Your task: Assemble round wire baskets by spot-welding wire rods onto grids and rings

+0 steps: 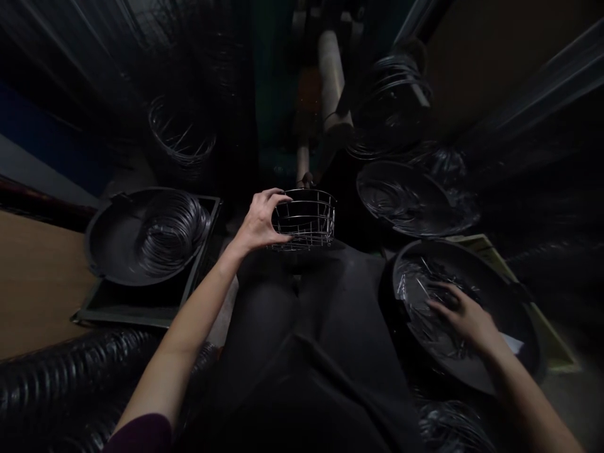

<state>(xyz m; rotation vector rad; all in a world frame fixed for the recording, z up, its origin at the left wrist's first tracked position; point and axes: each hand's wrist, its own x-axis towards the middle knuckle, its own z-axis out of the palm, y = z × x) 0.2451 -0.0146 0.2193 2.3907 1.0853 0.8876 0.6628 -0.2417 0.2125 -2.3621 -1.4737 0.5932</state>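
Head view, wire basket: the wire basket (306, 217) hangs above the near edge of my lap (321, 327), just beneath the machine's narrow rod (302, 160); I cannot tell whether they touch.
Left hand: my left hand (262, 217) holds the basket's left side, fingers at the upper rim and thumb low, a grip that probably steadies it and leaves its other side unobstructed.
Machine: above the rod, a pale cylinder (333, 69) slants up into the dark; the basket sits before it, perhaps so the work stays centred on my body.
Right hand: my right hand (467, 314) is over the right basin (512, 314), thumb and fingers parted, with nothing visibly gripped.
Loose wires: short wire pieces (419, 283) lie scattered in that basin, presumably set beside my knee for easy reach.
Far basin: another basin (434, 211) behind it holds more wire, too dim to sort.
Left basin: on my other side, a basin (111, 236) bears leaning wire rings (172, 233), likely bunched so single ones come away easily; a metal frame (127, 311) supports it.
Lower left: long dark stacks of rings (70, 371) lie beside my forearm.
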